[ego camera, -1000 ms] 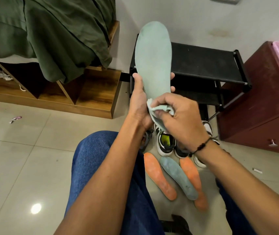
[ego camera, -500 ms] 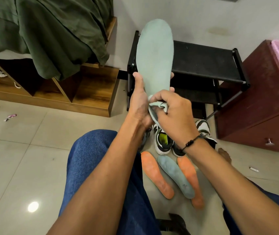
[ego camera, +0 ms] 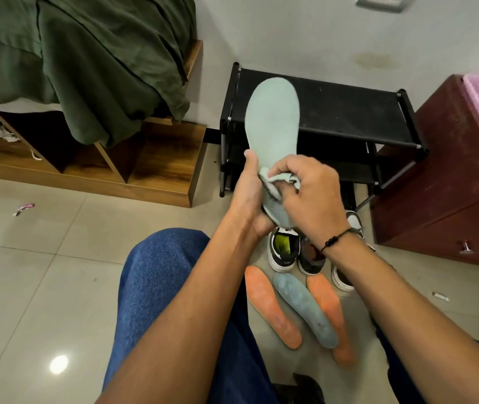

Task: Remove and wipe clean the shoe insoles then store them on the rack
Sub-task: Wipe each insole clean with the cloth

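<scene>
A pale green insole point(ego camera: 271, 118) stands upright, toe up, heel gripped in the left hand point(ego camera: 248, 196). The right hand point(ego camera: 309, 193) pinches a cloth point(ego camera: 280, 178) against its lower part. The rack point(ego camera: 349, 112) stands just behind; three insoles point(ego camera: 302, 310) lie on the floor.

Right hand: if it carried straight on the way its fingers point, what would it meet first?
The right hand points leftward, pressing a cloth onto the pale green insole; just beyond sits the left hand.

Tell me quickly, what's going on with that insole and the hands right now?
Left hand grips pale green insole upright by its heel. Right hand presses small cloth on it. Black rack top bare, nothing blocking.
</scene>
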Demonstrator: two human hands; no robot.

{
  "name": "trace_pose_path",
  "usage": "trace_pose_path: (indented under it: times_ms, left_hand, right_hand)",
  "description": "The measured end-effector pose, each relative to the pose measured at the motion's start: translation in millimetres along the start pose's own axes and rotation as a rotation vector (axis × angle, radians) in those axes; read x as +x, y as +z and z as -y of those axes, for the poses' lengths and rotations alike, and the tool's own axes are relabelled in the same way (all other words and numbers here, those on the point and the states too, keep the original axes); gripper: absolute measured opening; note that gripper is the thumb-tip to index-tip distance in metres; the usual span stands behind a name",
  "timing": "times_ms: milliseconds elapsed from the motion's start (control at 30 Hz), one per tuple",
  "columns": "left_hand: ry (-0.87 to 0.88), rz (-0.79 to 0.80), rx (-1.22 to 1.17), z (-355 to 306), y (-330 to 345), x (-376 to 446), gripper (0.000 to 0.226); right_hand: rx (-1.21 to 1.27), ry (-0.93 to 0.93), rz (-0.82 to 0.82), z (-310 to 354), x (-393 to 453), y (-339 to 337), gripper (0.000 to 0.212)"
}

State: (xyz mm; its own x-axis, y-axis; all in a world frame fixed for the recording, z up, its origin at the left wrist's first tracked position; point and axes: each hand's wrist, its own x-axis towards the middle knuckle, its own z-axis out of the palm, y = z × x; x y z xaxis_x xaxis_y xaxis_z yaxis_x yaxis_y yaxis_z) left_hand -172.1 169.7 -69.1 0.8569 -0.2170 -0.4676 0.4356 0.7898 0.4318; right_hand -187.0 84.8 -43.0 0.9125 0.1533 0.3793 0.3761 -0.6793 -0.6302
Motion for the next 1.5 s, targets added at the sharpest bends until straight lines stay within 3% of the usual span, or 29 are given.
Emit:
trace_pose_path:
  times_ms: [100, 233, 400, 533, 600, 733, 867, 967, 1267, 1367, 1500]
  left_hand:
    - [0.005, -0.007, 0.073, -1.3, 0.2, -0.2, 0.07]
    - [0.038, -0.023, 0.038, 2.7, 1.8, 1.2, 0.073]
    - [0.081, -0.03, 0.071, -2.3, -4.3, 2.3, 0.065]
    - [0.038, -0.018, 0.084, -3.3, -3.5, -0.7, 0.069]
    - [0.009, -0.005, 0.05, -3.6, -1.1, -0.3, 0.073]
    - [0.022, -0.005, 0.046, -1.4, -0.1, 3.6, 0.075]
    - [0.069, -0.002, -0.008, 1.8, -1.4, 6.0, 0.074]
    - [0.075, 0.009, -0.003, 3.1, -5.4, 7.7, 0.077]
    - [0.067, -0.049, 0.053, 5.6, -15.0, 5.0, 0.071]
    - [0.05, -0.117, 0.057, 10.4, -20.5, -4.7, 0.072]
    - [-0.014, -0.226, 0.018, 28.5, -30.7, -30.9, 0.072]
  right_hand:
    - [-0.09, -0.021, -0.1, -9.8, 15.3, -9.7, 0.018]
    - [-0.303, -0.051, 0.055, -11.6, 12.3, 1.2, 0.028]
    - [0.061, 0.11, 0.075, 2.2, -15.5, 14.2, 0.023]
    - [0.212, 0.187, 0.248, 5.4, -15.3, -5.2, 0.017]
    - [0.238, 0.201, 0.213, 2.1, -9.6, -14.2, 0.019]
    - [0.062, 0.152, 0.04, -6.9, 1.5, -21.6, 0.016]
    - [-0.338, -0.062, 0.114, -13.1, -5.8, -8.0, 0.026]
    - [-0.382, 0.006, 0.148, -8.7, -15.5, 0.4, 0.032]
    - [-0.031, 0.21, 0.163, 1.4, -37.6, 5.3, 0.025]
    - [0.268, 0.358, 0.204, -0.3, -51.1, 8.1, 0.017]
    - [0.569, 0.523, 0.239, -5.4, -73.9, 5.8, 0.023]
